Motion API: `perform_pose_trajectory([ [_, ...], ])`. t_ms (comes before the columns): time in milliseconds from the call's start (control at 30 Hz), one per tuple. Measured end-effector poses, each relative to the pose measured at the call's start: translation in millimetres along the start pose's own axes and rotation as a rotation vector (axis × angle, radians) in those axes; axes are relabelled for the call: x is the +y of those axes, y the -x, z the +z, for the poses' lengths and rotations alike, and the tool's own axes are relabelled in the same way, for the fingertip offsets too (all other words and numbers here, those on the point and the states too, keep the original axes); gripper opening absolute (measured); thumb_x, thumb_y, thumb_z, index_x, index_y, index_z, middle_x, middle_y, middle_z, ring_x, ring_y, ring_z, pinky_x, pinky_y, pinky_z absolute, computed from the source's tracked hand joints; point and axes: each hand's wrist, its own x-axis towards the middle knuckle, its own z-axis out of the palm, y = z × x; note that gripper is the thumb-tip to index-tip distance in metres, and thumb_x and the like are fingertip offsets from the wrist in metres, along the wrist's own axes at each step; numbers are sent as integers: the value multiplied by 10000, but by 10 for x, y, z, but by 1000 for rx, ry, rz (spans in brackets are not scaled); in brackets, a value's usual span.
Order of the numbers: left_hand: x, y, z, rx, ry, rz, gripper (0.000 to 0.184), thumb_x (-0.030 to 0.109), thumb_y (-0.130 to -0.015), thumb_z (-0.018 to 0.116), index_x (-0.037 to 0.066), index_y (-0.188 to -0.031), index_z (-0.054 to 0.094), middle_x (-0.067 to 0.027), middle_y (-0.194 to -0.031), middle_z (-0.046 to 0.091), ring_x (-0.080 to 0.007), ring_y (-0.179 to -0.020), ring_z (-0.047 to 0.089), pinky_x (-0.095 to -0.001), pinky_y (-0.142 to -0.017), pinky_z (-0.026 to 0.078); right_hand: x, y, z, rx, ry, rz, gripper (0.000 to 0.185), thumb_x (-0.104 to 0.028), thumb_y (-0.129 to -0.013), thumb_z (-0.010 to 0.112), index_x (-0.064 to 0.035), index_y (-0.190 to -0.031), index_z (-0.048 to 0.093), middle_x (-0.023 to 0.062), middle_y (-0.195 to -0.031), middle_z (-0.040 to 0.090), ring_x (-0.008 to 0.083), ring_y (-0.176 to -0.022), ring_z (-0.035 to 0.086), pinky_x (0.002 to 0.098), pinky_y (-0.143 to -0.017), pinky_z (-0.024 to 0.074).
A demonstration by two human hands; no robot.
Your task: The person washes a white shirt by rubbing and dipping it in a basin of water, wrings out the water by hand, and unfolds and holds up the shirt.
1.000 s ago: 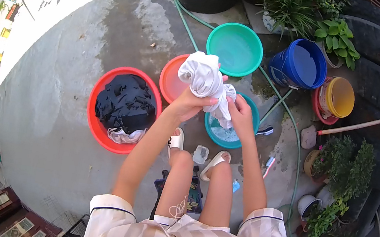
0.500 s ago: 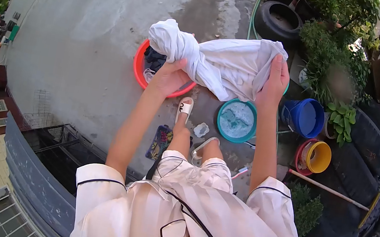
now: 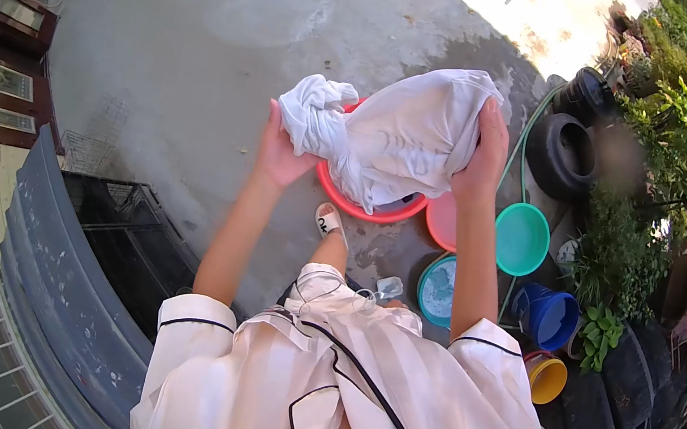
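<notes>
A white cloth (image 3: 416,136) is stretched between my two hands, bunched and twisted at its left end and spread wider at the right. My left hand (image 3: 283,150) supports the bunched end, its fingers partly behind the fabric. My right hand (image 3: 486,152) grips the wide end, thumb up along its edge. Beneath the cloth is a red basin (image 3: 375,216), mostly covered, with something dark showing inside. To the right of it sit a pink basin (image 3: 442,222) and a teal basin (image 3: 438,292) of sudsy water, partly behind my right forearm.
A green basin (image 3: 521,239), a blue bucket (image 3: 546,317) and a yellow bucket (image 3: 546,379) stand at the right. Beyond them are a tire (image 3: 560,156), a hose (image 3: 523,145) and plants (image 3: 672,151). A dark metal sheet (image 3: 59,285) lies at the lower left.
The cloth went from bunched up to stretched out, and my hands moved apart. The view has turned and shifted, so the red basin now appears under the cloth.
</notes>
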Motion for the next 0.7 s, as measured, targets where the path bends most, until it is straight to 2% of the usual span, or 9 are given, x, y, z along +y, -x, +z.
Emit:
perform_pose_trajectory([
  [100,776,-19,-221,-34,92,150,688,618,-826,352,148,-1327,315,-117,-1320,387,-326,-1204,377,-531,-969,294,286,-484,692,-56,12,17,327,-249,-915,414,-4,-1107,514,86,-1037,579,169,-945,565,285,-834,447],
  [133,1043,40,-131,25,98,178,653,572,-860,339,84,-1295,347,-152,-1241,440,-289,-1124,450,-464,-906,385,330,-616,905,-91,-24,17,326,-249,-916,408,-6,-1107,513,85,-1038,579,169,-947,564,285,-835,446],
  [233,1709,60,-616,-300,120,196,596,531,-883,321,74,-1261,384,-147,-1152,487,-266,-1057,496,-414,-862,429,401,-953,1528,-205,-113,38,326,-250,-922,390,-9,-1106,511,83,-1042,577,171,-952,560,286,-842,443],
  [267,1820,101,-720,-293,70,237,515,464,-895,368,68,-1220,420,-124,-1052,523,-226,-983,526,-363,-824,451,457,-1071,1723,-254,-129,47,326,-251,-924,385,-10,-1104,510,83,-1044,576,172,-955,558,285,-845,442],
  [400,2222,278,-950,91,-61,331,342,316,-881,489,77,-1126,474,-90,-986,545,-179,-920,533,-349,-826,447,548,-1424,2573,-400,-161,61,343,-241,-930,372,-3,-1141,502,94,-1095,561,176,-1003,542,286,-869,435],
  [533,2536,166,-1047,18,-39,418,244,298,-884,491,85,-1002,482,-60,-974,550,-155,-940,533,-351,-840,438,614,-1752,3327,-363,-158,64,351,-213,-934,356,3,-1178,485,95,-1139,543,180,-1040,528,302,-907,423],
  [600,2812,94,-1017,65,-76,442,359,338,-873,505,65,-1097,441,-103,-1081,524,-222,-1059,497,-399,-907,398,755,-2035,3565,-404,-195,17,392,-303,-921,379,-12,-1151,508,76,-1066,579,176,-947,565,322,-845,444],
  [633,2953,41,-1000,90,-94,453,421,358,-868,511,55,-1145,420,-124,-1135,511,-255,-1118,479,-423,-940,378,805,-2186,3707,-518,-317,59,349,-247,-909,387,-11,-1130,519,91,-1060,584,188,-955,568,323,-851,447],
  [700,3244,-134,-976,162,-424,437,507,391,-856,520,100,-1239,361,-77,-1121,499,-232,-1036,509,-404,-942,387,898,-2445,3949,-728,-569,145,276,-136,-885,404,-9,-1088,541,121,-1048,594,212,-970,572,325,-863,453],
])
